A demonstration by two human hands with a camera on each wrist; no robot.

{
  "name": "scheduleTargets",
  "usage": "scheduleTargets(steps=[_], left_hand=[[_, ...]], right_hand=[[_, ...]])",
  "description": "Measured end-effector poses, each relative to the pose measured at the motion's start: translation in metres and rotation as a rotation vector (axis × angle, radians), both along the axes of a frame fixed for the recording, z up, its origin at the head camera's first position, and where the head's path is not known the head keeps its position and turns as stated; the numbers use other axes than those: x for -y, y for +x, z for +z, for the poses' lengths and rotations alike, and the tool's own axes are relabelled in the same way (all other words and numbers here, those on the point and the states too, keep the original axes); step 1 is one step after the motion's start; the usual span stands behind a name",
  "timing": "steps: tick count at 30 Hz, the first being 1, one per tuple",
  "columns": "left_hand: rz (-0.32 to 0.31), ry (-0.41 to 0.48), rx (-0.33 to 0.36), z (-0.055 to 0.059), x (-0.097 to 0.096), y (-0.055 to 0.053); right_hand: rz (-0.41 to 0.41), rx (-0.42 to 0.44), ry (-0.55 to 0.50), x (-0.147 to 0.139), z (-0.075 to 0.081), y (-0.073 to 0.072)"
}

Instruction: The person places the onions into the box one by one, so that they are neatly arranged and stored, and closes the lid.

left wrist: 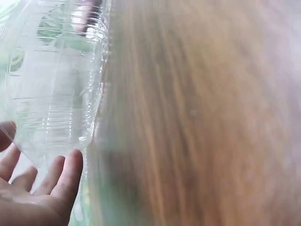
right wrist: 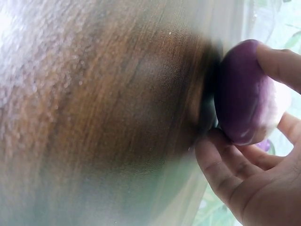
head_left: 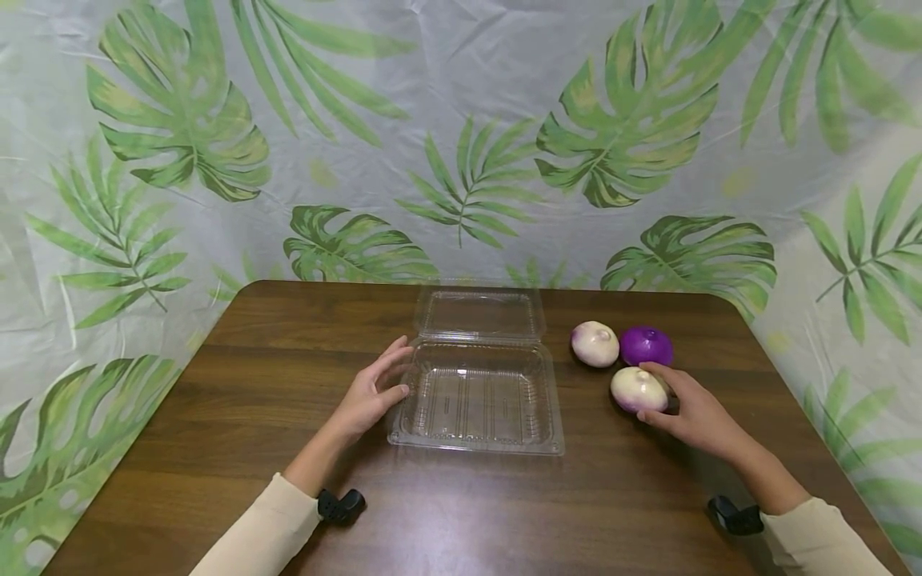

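A clear plastic clamshell container (head_left: 475, 400) stands on the table, its lid (head_left: 479, 314) folded back. At its left rim is my left hand (head_left: 372, 396), with spread fingers touching the edge; the left wrist view shows these fingers (left wrist: 68, 176) beside the container's corner. On the right, my right hand (head_left: 687, 408) grips a white-and-purple onion (head_left: 637, 390) between thumb and fingers. From the right wrist view, the onion (right wrist: 247, 94) shows its purple side, low over the tabletop. Behind it sit another white-and-purple onion (head_left: 595, 344) and a deep purple onion (head_left: 646, 346).
The dark wooden table (head_left: 461, 520) has rounded far corners. A leaf-patterned curtain (head_left: 461, 160) hangs right behind it and along both sides. Each wrist wears a black strap, the left strap (head_left: 341, 506) and the right strap (head_left: 735, 516).
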State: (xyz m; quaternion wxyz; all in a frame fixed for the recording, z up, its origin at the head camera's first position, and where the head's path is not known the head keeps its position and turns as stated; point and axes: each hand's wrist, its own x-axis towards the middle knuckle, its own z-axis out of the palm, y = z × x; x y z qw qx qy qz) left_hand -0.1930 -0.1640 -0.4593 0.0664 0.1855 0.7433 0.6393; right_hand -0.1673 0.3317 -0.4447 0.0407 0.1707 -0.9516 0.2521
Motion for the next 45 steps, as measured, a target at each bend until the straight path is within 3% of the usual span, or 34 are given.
scheduleTargets(steps=[4, 9, 34, 45], left_hand=[[0.009, -0.078, -0.099, 0.001, 0.0, 0.001], [-0.029, -0.09, -0.144, 0.001, 0.003, 0.001], [-0.065, -0.032, -0.135, 0.003, 0.002, 0.004], [-0.069, -0.127, -0.16, 0.003, 0.002, 0.004]], right_hand=[[-0.005, 0.019, -0.003, 0.0, 0.002, 0.001], [-0.013, 0.045, -0.003, 0.0, 0.004, 0.0], [-0.027, 0.051, 0.018, -0.002, 0.011, 0.005], [-0.029, 0.051, -0.005, -0.004, 0.025, 0.006]])
